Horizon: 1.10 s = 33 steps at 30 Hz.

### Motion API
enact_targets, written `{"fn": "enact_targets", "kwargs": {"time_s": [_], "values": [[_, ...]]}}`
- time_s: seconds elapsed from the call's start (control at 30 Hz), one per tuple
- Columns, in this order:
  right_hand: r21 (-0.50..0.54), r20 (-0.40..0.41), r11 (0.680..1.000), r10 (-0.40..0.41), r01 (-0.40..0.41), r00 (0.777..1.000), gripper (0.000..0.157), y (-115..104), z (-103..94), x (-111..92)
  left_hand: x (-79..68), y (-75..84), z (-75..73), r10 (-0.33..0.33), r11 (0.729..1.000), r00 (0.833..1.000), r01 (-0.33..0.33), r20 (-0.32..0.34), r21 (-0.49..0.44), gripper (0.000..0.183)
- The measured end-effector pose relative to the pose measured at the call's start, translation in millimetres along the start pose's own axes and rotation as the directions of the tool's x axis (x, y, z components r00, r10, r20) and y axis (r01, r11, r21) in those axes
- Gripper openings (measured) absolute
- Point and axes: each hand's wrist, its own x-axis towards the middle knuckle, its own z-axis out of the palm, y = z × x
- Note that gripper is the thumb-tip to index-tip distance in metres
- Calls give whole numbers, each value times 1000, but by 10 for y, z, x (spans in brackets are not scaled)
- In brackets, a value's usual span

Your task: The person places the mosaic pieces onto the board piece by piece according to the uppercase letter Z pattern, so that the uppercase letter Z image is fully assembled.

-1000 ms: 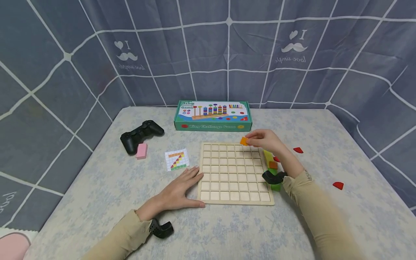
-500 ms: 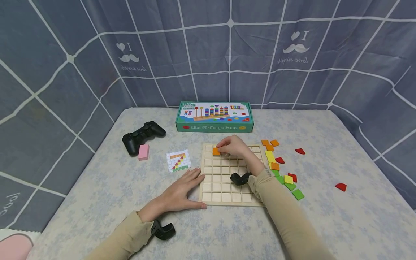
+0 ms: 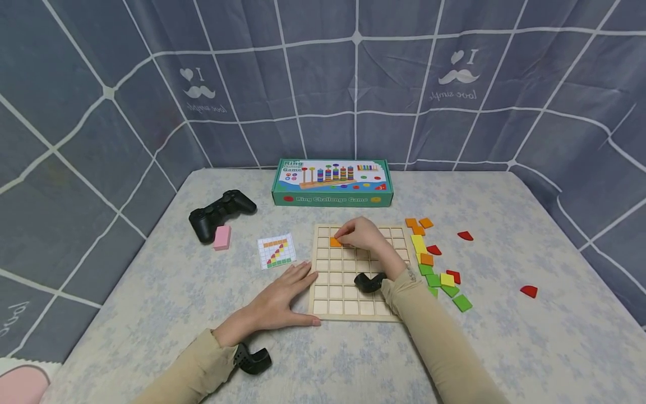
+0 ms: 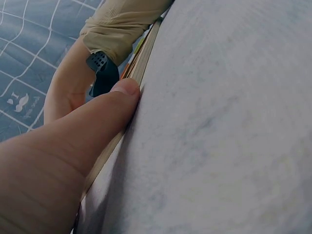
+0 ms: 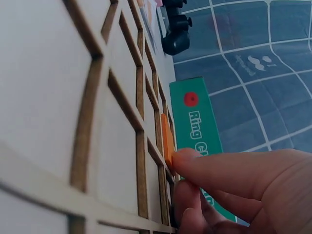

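Observation:
My right hand is over the far left part of a wooden grid board. Its thumb and index finger pinch the edge of an orange square tile, which lies at a cell in the second column from the left. In the right wrist view the orange tile sits among the wooden ridges, with the thumb against its near end. My left hand rests along the board's left edge, fingers extended, thumb at the near corner. The left wrist view shows that thumb against the board's side.
Orange, yellow, green and red pieces, including a green tile, lie right of the board. A pattern card, pink block and black game controller are at the left. A green game box stands behind.
My right hand carried the orange tile leftward from the board's far right edge, then slightly nearer and down onto the grid. The left hand has stayed in place.

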Motion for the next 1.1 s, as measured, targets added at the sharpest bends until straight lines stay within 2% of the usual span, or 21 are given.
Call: {"fn": "enact_targets", "kwargs": {"time_s": [0.17, 0.4, 0.5, 0.63, 0.77, 0.9, 1.1], "values": [[2, -30, 1000, -24, 24, 999, 33, 48, -99, -5, -7, 4, 8, 2, 1000, 1000, -2, -9, -6, 98], [115, -150, 992, -30, 48, 988, 40, 219, -535, -149, -5, -11, 16, 55, 998, 998, -56, -32, -31, 94], [187, -220, 982, 31, 11, 975, 41, 367, -707, -236, -9, -17, 17, 78, 996, 996, -80, -30, -43, 89], [283, -271, 958, 131, -51, 954, 44, 604, -854, -308, -15, -20, 15, 96, 994, 995, -97, -23, -48, 85], [374, -306, 925, 194, -69, 932, 48, 823, -896, -314, -16, -23, 13, 104, 993, 994, -105, -20, -57, 81], [475, -327, 877, 251, -71, 911, 46, 965, -874, -301, -17, -27, 14, 109, 992, 994, -110, -24, -62, 80], [463, -311, 878, 289, -121, 905, 46, 1042, -857, -319, -18, -39, 27, 107, 993, 994, -108, -24, -56, 80]]}}
